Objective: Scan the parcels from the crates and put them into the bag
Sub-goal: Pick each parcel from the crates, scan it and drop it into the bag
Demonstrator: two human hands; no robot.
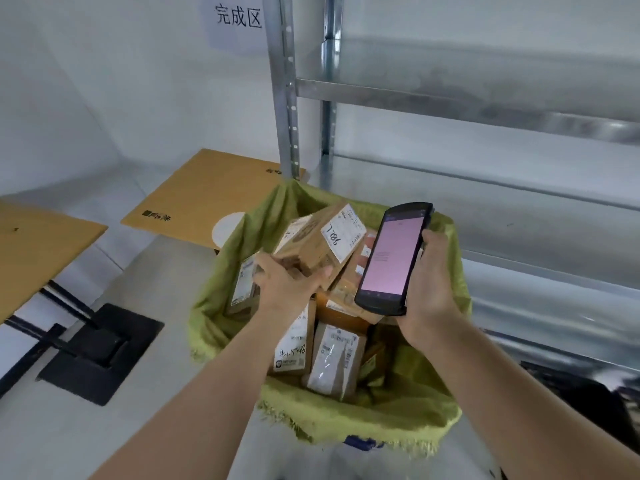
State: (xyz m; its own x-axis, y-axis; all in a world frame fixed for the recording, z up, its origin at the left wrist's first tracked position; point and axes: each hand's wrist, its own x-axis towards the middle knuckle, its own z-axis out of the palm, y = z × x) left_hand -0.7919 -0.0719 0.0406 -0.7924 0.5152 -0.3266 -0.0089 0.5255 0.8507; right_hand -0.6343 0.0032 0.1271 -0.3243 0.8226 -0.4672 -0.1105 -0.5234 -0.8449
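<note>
A green woven bag (408,410) stands open below me, with several brown cardboard parcels inside it. My left hand (287,284) grips a cardboard parcel (322,237) with a white label, holding it tilted over the bag's far side, just above the other parcels. My right hand (429,292) holds a black handheld scanner (393,256), its pink screen facing me, over the bag's right half. Among those lying in the bag are a parcel with a handwritten label (294,344) and a taped one (334,362).
A metal shelf rack (485,98) runs along the right, its post (287,98) right behind the bag. Flat cardboard sheets (204,195) lie on the floor at the back left. A black floor plate (100,351) and a table edge (34,251) are at the left.
</note>
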